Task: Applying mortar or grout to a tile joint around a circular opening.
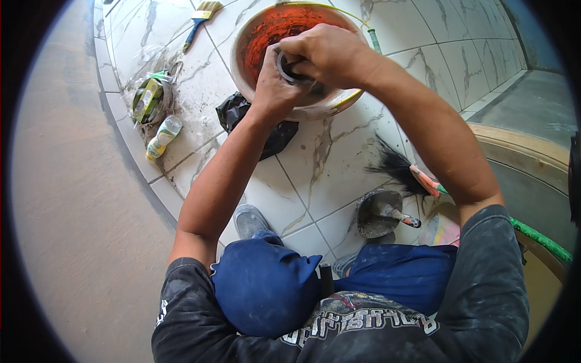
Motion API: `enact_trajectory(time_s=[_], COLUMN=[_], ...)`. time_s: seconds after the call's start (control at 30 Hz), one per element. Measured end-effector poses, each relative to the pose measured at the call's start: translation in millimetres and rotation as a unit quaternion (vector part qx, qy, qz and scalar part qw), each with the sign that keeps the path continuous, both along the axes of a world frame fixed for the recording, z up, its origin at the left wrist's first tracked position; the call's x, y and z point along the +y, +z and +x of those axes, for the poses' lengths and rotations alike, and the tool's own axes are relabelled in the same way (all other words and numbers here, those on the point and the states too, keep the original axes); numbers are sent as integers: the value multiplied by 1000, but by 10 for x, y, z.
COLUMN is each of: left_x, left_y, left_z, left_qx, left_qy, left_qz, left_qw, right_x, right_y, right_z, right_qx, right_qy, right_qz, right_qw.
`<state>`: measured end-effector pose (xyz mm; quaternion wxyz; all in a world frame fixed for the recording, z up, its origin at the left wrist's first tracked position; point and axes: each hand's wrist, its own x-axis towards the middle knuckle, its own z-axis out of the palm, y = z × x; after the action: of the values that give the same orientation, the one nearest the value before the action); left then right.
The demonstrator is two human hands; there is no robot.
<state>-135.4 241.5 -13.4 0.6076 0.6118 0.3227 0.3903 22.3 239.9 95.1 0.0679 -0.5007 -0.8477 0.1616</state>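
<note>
Over the bucket [242,81], whose inside is smeared orange-red, both my hands come together. My left hand [272,85] is closed around a small dark round cup-like piece [282,65] with a ring-shaped rim. My right hand [330,57] is closed too, its fingers curled over that rim and partly inside the opening. Whatever those fingers grip is hidden. The bucket's yellow wire handle has a green grip [374,40]. A black plastic bag [281,138] lies crumpled against the bucket's near side.
A paintbrush [198,22], a clear bag of packets [151,100] and a yellow-labelled bottle [164,138] lie left on marbled tiles. At right are a black-bristled broom [396,164], a dirty scoop-like bowl with a handle [375,218], a green pole [541,239] and a raised ledge [520,145].
</note>
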Motion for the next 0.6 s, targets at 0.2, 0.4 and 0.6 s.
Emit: enact_trajectory(time_s=[0.2,0.4,0.6], left_x=[8,-15,0], left_y=[62,81,86], left_z=[49,37,26], left_qx=[35,30,6], left_qy=[16,21,23], left_qz=[39,10,-27], left_qw=[999,999,999], right_x=[63,96,71], right_y=[-105,1,-49], right_z=[9,92,78], right_qx=[15,-41,27], right_qy=[-40,-60,-30], right_qz=[82,47,18], right_qw=[996,996,999])
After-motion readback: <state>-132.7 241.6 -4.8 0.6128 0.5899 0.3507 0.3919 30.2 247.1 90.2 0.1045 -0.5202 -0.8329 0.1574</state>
